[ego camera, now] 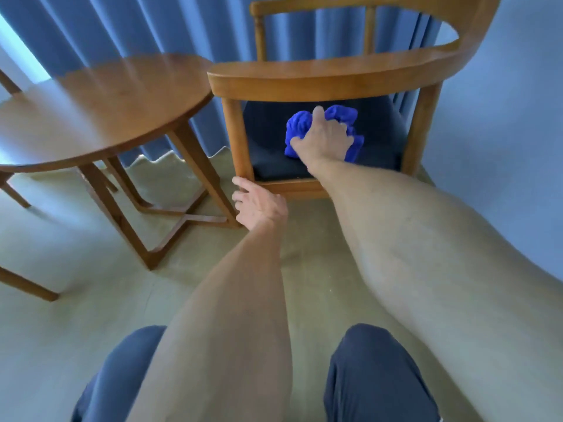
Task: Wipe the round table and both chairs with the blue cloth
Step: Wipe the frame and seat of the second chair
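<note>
A wooden armchair (320, 77) with a dark seat cushion (268, 141) stands in front of me. My right hand (326, 138) reaches under its curved armrest and presses the bunched blue cloth (300, 124) onto the cushion. My left hand (259, 205) rests at the chair's front left leg, near the seat rail, fingers curled against the wood. The round wooden table (100, 108) stands to the left of the chair. Only some legs of the second chair (21, 281) show at the far left edge.
Blue curtains (122, 28) hang behind the table and chair, and a pale wall is on the right. The table's crossed leg base (182, 216) sits close to the chair's left leg. My knees in dark trousers (374, 376) are low in view over a beige floor.
</note>
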Demonstrator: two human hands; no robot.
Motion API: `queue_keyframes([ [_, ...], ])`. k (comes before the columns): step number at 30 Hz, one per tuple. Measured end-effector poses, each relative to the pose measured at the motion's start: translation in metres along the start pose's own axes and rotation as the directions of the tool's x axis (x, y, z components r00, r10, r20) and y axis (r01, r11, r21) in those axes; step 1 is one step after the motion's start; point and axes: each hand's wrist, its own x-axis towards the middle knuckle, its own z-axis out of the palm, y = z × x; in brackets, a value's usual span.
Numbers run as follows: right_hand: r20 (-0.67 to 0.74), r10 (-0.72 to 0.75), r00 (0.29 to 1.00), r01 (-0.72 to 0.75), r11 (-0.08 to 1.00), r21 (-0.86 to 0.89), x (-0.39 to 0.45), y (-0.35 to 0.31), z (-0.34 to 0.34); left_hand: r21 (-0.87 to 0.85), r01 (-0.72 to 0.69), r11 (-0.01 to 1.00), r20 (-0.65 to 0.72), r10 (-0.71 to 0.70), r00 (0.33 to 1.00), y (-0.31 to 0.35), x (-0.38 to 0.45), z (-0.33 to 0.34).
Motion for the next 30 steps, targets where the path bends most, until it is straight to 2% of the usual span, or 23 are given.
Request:
queue_keyframes([
  [2, 0.016, 0.002, 1.0, -0.001, 0.999, -0.036, -0.01, 0.01, 0.012, -0.024, 0.04, 0.999, 0.038, -0.039, 0.999, 0.014, -0.01, 0.001],
  [4, 0.075, -0.016, 0.997, 0.024, 0.995, -0.101, -0.012, 0.022, 0.019, -0.029, 0.007, 1.0, 0.023, -0.006, 1.0, 0.03, -0.016, 0.008],
  [6, 0.155, 0.012, 0.988, -0.006, 0.999, -0.037, -0.002, 0.033, 0.017, -0.004, -0.11, 0.994, -0.022, 0.11, 0.994, 0.042, -0.02, 0.015],
  [8, 0.162, 0.005, 0.987, -0.006, 1.0, 0.01, 0.007, 0.041, 0.004, 0.073, -0.24, 0.968, -0.088, 0.246, 0.965, 0.047, -0.021, 0.02],
  [10, 0.12, -0.005, 0.993, 0.003, 1.0, 0.009, 0.012, 0.047, 0.002, 0.205, -0.297, 0.933, -0.115, 0.324, 0.939, 0.051, -0.018, 0.023],
  [14, -0.047, 0.145, 0.988, -0.143, 0.989, 0.035, 0.016, 0.069, 0.007, 0.363, -0.228, 0.903, -0.011, 0.249, 0.969, 0.066, -0.01, 0.029],
  [17, -0.186, 0.274, 0.944, -0.263, 0.961, 0.081, 0.023, 0.1, -0.002, 0.463, -0.224, 0.858, -0.048, 0.276, 0.96, 0.077, 0.0, 0.032],
  [19, -0.24, 0.244, 0.94, -0.228, 0.969, 0.09, 0.02, 0.111, 0.002, 0.49, -0.251, 0.835, -0.079, 0.33, 0.941, 0.073, 0.005, 0.031],
  [21, -0.287, 0.215, 0.934, -0.187, 0.975, 0.121, 0.008, 0.11, 0.013, 0.48, -0.277, 0.833, -0.093, 0.362, 0.928, 0.065, 0.008, 0.029],
  [24, -0.339, 0.241, 0.909, -0.135, 0.941, 0.309, -0.012, 0.102, 0.027, 0.44, -0.328, 0.836, -0.093, 0.406, 0.909, 0.047, 0.011, 0.022],
  [28, -0.323, 0.258, 0.911, -0.103, 0.899, 0.426, -0.014, 0.107, 0.024, 0.199, -0.418, 0.887, -0.121, 0.445, 0.887, 0.021, 0.003, 0.029],
  [30, -0.353, 0.32, 0.879, -0.141, 0.882, 0.449, -0.014, 0.097, 0.027, 0.173, -0.455, 0.873, -0.139, 0.479, 0.867, 0.003, -0.005, 0.035],
])
